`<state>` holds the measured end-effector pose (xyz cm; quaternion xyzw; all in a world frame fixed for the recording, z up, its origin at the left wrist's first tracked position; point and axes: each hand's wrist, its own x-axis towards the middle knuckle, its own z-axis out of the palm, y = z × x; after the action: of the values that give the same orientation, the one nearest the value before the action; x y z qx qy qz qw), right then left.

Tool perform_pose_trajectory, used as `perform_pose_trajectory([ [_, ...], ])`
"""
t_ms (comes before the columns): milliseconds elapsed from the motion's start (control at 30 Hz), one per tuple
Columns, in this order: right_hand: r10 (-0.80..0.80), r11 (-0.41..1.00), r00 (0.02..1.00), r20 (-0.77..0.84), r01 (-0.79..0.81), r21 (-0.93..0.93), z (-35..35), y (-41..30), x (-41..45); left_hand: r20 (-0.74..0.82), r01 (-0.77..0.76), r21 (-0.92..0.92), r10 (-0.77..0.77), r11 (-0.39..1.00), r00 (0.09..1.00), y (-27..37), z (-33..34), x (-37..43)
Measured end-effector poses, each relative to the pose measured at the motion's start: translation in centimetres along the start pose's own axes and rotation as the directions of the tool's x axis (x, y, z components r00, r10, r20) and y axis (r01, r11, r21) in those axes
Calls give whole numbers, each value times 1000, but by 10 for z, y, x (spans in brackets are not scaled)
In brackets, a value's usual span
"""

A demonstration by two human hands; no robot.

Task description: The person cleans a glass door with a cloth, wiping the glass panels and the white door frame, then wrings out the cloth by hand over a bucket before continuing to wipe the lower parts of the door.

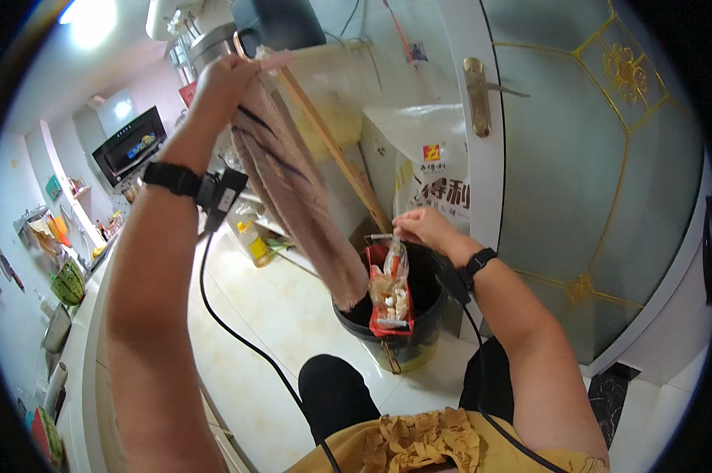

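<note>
My left hand [229, 74] is raised at the upper left, gripping the top of a long brownish-pink plush cloth [291, 189] with dark streaks. The cloth hangs down to the left rim of a black bucket [436, 295] on the floor. My right hand [427, 227] is above the bucket's back edge, its fingertips pinching the top of a clear plastic bag [395, 260]. Below that bag, a red plastic wrapper or holder [375, 324] with pale scraps inside lies across the bucket's mouth. A rusty chain [391, 358] hangs at the bucket's front.
A wooden pole [332, 148] leans behind the bucket. Beside the door [569, 195] stands a white printed sack [433, 165]. An oil bottle [253, 243] is on the floor. Along the left, a counter [90, 355] holds watermelon [68, 282]; knives [8, 269] hang above. Cables trail from both wrists.
</note>
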<state>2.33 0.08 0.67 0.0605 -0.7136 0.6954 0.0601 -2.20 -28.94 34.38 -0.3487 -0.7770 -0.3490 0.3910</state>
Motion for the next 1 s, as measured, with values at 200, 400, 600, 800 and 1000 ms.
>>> perform_pose_trajectory([
  [200,55,998,996,-68,-52,46,7,-19,-6,115,18,-106,-6,994,993,-4,12,-1],
  [400,107,943,948,301,-192,270,9,-25,-15,182,95,-66,-82,993,980,-2,13,-19],
  [600,52,887,857,512,-275,371,12,-30,-11,185,22,-44,-13,999,983,-14,14,-20],
  [800,64,871,843,534,-308,383,19,-40,-13,190,4,-38,3,999,982,-19,18,-19],
  [1000,2,982,991,130,22,-187,19,-23,8,179,27,-38,-20,999,984,-10,18,-34],
])
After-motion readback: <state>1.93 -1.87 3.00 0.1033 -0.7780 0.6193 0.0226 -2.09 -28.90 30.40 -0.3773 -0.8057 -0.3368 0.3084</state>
